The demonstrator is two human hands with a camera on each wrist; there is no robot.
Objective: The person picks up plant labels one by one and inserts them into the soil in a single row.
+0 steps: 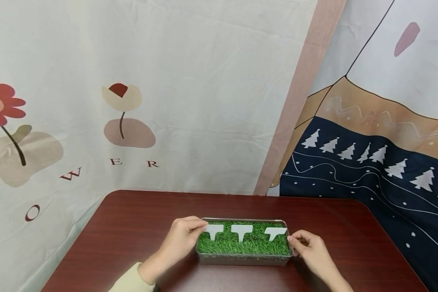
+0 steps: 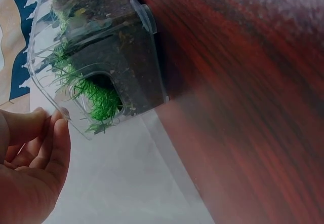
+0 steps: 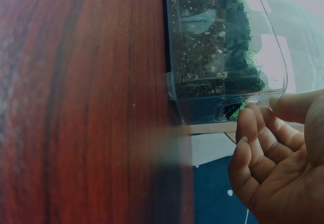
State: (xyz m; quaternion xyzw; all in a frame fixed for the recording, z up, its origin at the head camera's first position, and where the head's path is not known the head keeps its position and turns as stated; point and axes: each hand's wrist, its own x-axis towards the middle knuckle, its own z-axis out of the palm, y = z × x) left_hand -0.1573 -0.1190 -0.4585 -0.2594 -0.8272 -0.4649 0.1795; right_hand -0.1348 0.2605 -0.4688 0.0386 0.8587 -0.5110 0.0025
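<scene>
A clear plastic box (image 1: 245,260) stands on the table, filled with dark soil (image 3: 200,46) under green grass (image 1: 253,247). Three white T-shaped plant labels stick up from the grass: a left one (image 1: 214,230), a middle one (image 1: 242,231) and a right one (image 1: 275,232). At the box's left end my left hand (image 1: 181,236) pinches the rim between thumb and fingers, close to the left label. My right hand (image 1: 312,248) pinches the rim at the opposite end, its other fingers curled beside the end wall. Both wrist views show an opening in each end wall.
The reddish-brown wooden table (image 1: 146,219) extends around the box on all sides. Behind it hangs a pale printed cloth (image 1: 211,101) with flowers and letters. A dark blue cloth part (image 1: 350,174) with white trees lies to the right.
</scene>
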